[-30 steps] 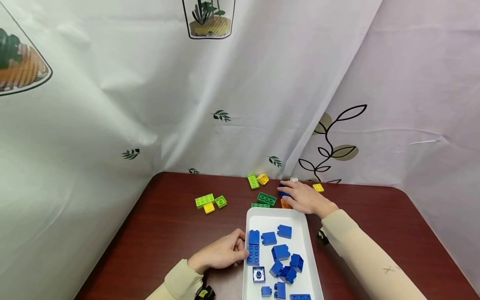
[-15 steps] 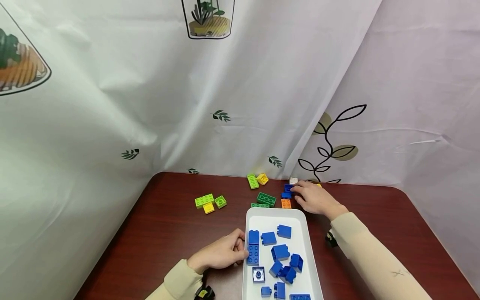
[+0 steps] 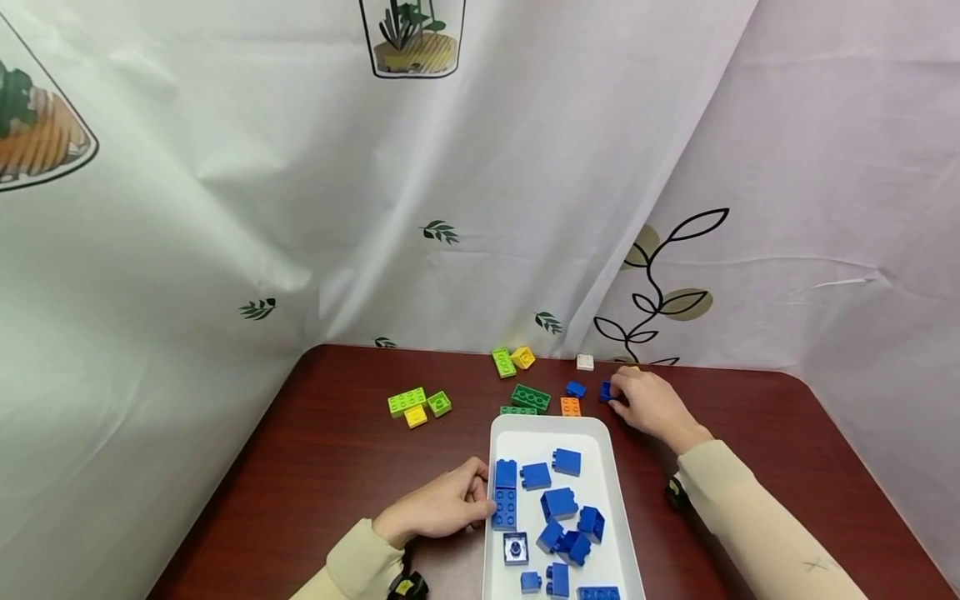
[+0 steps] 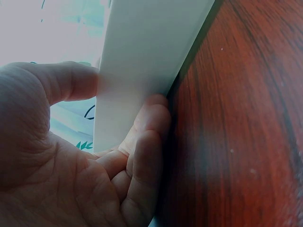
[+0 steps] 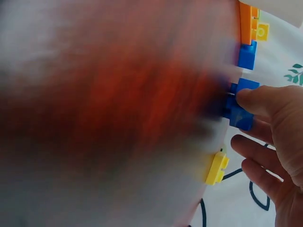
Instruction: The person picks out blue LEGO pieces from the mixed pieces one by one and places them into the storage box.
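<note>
My right hand (image 3: 654, 406) pinches a blue toy brick (image 3: 605, 392) to the right of the tray's far end. In the right wrist view the thumb lies across this brick (image 5: 240, 119), fingers behind it. A smaller blue brick (image 3: 575, 389) lies to its left, with an orange brick (image 3: 570, 407) nearer the tray. My left hand (image 3: 438, 502) grips the near-left side of the white tray (image 3: 628, 508). Its thumb rests at the rim and its curled fingers sit low against the outer wall (image 4: 137, 61). Several blue bricks (image 3: 558, 504) lie in the tray.
Dark green bricks (image 3: 531, 397) lie just beyond the tray. Lime (image 3: 407, 402) and yellow (image 3: 416, 417) bricks lie to the left, others at the back. A white brick (image 3: 585, 362) is by the table's far edge, against the curtain (image 3: 480, 167). Behind my right hand is a yellow brick (image 5: 217, 168).
My right hand has moved right, drawing a blue brick away from the smaller blue one and the white one. The left hand and the tray stay in place.
</note>
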{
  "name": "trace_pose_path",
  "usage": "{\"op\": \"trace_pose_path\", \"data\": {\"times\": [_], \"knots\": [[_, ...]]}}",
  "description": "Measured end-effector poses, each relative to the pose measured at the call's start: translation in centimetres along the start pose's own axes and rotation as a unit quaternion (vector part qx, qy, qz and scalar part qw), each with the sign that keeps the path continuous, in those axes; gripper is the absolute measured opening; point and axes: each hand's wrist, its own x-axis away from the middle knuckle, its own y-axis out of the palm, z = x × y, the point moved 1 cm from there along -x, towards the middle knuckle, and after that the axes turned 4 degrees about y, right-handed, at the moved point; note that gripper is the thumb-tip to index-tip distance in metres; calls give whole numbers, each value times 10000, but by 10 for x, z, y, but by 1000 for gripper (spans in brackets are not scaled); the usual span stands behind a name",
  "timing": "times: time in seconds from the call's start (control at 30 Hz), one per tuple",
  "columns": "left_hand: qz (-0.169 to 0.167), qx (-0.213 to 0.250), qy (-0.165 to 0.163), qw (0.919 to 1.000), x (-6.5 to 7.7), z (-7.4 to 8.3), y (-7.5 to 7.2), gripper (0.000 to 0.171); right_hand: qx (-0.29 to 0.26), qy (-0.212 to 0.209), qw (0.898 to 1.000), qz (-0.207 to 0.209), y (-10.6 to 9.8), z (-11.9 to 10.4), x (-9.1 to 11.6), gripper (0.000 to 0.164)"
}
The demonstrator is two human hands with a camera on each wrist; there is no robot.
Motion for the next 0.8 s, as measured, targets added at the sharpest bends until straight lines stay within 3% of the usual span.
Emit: {"op": "trace_pose_path", "data": {"times": [0.47, 0.67, 0.8], "knots": [[-19, -5, 8, 10000, 0, 3, -2, 33, -629, 149, 9960, 621, -21, -13, 38, 24], [14, -3, -15, 10000, -1, 1, 0, 32, -905, -268, 9926, 769, -38, -40, 56, 28], [-19, 1, -68, 10000, -1, -1, 0, 32, -1180, -647, 9896, 506, -42, -59, 68, 31]]}}
